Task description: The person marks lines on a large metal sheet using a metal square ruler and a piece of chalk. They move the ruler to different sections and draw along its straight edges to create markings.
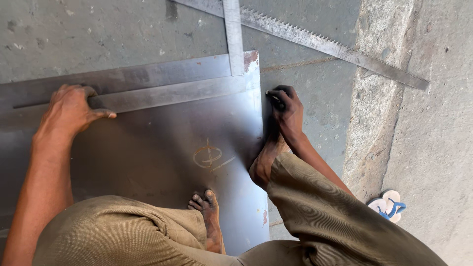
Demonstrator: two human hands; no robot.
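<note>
Your left hand (69, 111) presses flat on the ruler (167, 94), with the fingers (91, 93) spread over its top edge and the thumb along its low edge. The ruler lies across the sheet (148, 157), which is flat on the floor (315, 98). Just past your fingertips the ruler runs right to the sheet's right edge, where it meets an upright bar (233, 37) to make a square corner.

Below your left fingers the sheet has one scratched round mark (208, 156). I see no drawn line along the ruler, so the marking looks barely begun.

Your right hand (287, 112) is at the sheet's right edge, fingers shut on a small dark tool (274, 96). I cannot tell what kind.

Your feet (209, 216) stand on the sheet near your hands, so room there is tight. Right of your right fingers the floor is open. A saw blade (335, 47) lies above them, teeth up, well apart. A sandal (388, 204) lies far right.
</note>
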